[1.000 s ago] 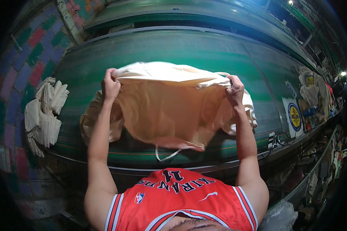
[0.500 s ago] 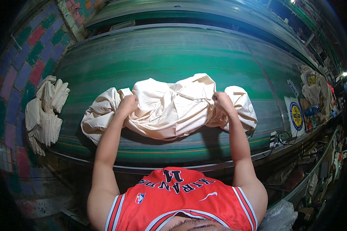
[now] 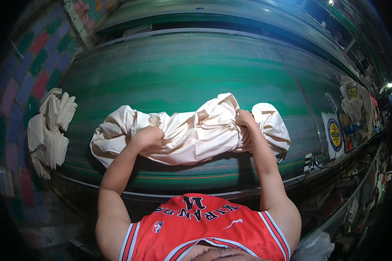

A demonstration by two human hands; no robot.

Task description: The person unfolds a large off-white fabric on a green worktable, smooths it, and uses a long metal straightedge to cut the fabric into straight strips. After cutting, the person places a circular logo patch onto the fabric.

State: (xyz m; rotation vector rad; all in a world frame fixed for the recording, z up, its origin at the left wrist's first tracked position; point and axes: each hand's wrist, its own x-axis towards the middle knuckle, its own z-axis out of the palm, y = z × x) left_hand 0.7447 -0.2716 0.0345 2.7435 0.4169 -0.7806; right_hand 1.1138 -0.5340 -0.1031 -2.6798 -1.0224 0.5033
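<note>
A large cream cloth (image 3: 200, 137) lies bunched and folded across the green table (image 3: 178, 74) in front of me. My left hand (image 3: 149, 137) is closed on its left part, with the fingers gathered into the folds. On the right part, my right hand (image 3: 245, 117) grips the cloth in a fist. Rounded bundles of the fabric stick out past both hands, and the middle sags toward me in loose creases. The fingertips of both hands are partly hidden by the cloth.
Folded cream cloths (image 3: 52, 130) are piled at the table's left end. On the right lie a white piece with a blue and yellow round emblem (image 3: 334, 132), a power strip with a cable (image 3: 308, 162) and more cream cloth (image 3: 357, 102). A painted brick wall (image 3: 26, 78) stands at left.
My left hand has moved right and slightly nearer. My right hand has shifted a little left and nearer. The cloth's middle has sunk and narrowed between them.
</note>
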